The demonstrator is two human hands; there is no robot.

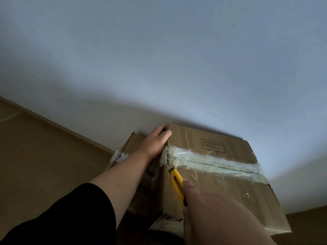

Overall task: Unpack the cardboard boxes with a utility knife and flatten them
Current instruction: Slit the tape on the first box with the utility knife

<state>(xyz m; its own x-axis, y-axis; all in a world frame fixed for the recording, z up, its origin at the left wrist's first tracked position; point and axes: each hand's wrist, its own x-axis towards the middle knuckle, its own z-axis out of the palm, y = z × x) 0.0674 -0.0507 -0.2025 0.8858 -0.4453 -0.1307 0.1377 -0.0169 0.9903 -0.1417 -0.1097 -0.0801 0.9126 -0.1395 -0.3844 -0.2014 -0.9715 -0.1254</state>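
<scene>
The left hand [155,141] curls its grip over the far left corner of the taped cardboard box [217,175], which stands against the wall; the right hand [217,214] grips the yellow utility knife [177,183], its tip touching the tape seam [212,162]

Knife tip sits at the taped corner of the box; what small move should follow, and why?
Probably draw the yellow utility knife along the tape strip: the right hand has its tip at the strip's left end, and the left hand steadies the box.

Wall [177,68] tight behind box [221,174]; second box [131,147] blocks left side.
</scene>
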